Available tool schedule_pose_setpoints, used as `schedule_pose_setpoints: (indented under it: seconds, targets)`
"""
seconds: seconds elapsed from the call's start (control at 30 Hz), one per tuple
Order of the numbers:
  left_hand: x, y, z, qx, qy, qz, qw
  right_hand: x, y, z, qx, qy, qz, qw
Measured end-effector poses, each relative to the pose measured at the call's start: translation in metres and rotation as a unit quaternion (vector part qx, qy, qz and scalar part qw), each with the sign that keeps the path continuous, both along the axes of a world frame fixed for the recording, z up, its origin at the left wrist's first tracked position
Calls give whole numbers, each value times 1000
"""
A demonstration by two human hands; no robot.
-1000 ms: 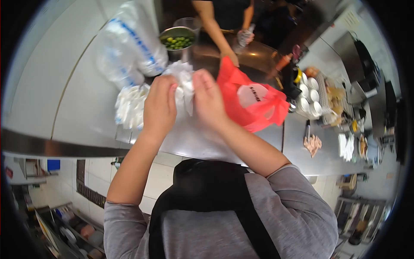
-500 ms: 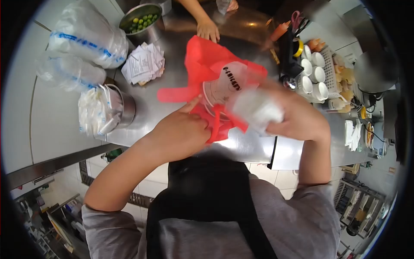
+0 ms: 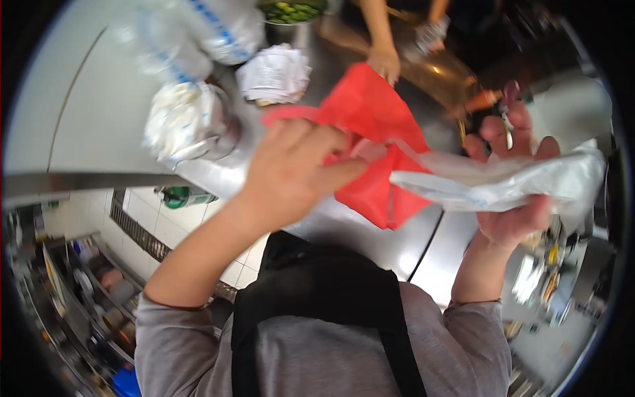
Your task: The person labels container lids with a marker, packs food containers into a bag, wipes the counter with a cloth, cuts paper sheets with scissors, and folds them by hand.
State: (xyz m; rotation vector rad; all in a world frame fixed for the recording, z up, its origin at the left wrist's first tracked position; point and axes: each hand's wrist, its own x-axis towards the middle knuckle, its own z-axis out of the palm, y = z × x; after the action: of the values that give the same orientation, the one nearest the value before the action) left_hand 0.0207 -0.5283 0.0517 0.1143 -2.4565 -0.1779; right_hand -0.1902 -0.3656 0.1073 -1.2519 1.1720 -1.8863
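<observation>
A red cloth-like bag (image 3: 380, 106) stands on the steel counter in front of me, its mouth pulled apart. My left hand (image 3: 294, 162) is closed on the bag's near left edge, fingers and thumb at its opening. To the right, my right hand (image 3: 509, 218) is raised with its palm up. A clear plastic bag with something whitish in it (image 3: 562, 175) lies across that palm, between the spread fingers and the thumb. Its left end reaches over the red bag. What sits inside the red bag is mostly hidden.
Paper slips (image 3: 274, 73) and a metal container with white plastic bags (image 3: 188, 122) stand left on the counter. Behind are wrapped plastic packs (image 3: 221, 30) and a pot of green fruit (image 3: 291, 13). Another person's hand (image 3: 385, 63) rests beyond the red bag. An orange bottle (image 3: 481, 101) stands right.
My right hand has swung right and turned palm up with the plastic bag. The printed cup seen in the red bag is now hidden. My view has shifted and tilted.
</observation>
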Motion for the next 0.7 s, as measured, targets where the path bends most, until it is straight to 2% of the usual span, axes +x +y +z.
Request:
schedule_pose_setpoints:
  seconds: [0.03, 0.07, 0.13, 0.2, 0.27, 0.3, 0.33, 0.37, 0.4, 0.43, 0.47, 0.53, 0.6, 0.63, 0.67, 0.7]
  targets:
    - [5, 6, -3, 22, 44, 3, 999, 3, -17, 5, -65, -50, 29, 996]
    - [12, 14, -6, 43, 89, 5, 995, 14, -33, 11, -11, -59, 38, 997]
    - [33, 31, -13, 59, 68, 62, 994, 43, -74, 18, 69, 138, 5, 988]
    - [66, 43, -27, 90, 36, 115, 989, 89, -149, 23, 92, 283, -14, 955]
    - [108, 53, -49, 158, -14, 181, 971, 120, -229, -17, 97, 155, 61, 981]
    - [136, 57, -66, 166, -42, 231, 958, 127, -271, -48, 126, 191, -4, 973]
    - [169, 65, -84, 176, -69, 276, 943, 137, -296, -68, 150, 176, -49, 972]
    - [203, 76, -102, 194, -77, 329, 921, 145, -314, -85, 174, 160, -99, 967]
    - [239, 89, -121, 211, -84, 378, 897, 151, -328, -102, 181, 53, -60, 980]
    - [277, 109, -142, 245, -99, 435, 861, 174, -321, -102, 178, 49, -129, 974]
    - [313, 131, -163, 278, -112, 487, 821, 195, -307, -91, 162, 24, -116, 980]
    - [379, 187, -201, 346, -117, 594, 717, 214, -316, -114, 67, -22, -153, 986]
    - [445, 254, -256, 389, -34, 644, 658, 210, -315, -155, 123, 123, -201, 964]
    - [475, 285, -284, 386, -52, 661, 642, 203, -320, -198, 136, 131, -153, 970]
    - [496, 284, -304, 404, -48, 659, 632, 211, -304, -195, 186, 149, -117, 964]
    - [503, 262, -314, 421, -47, 652, 629, 208, -305, -228, 282, 277, -183, 900]
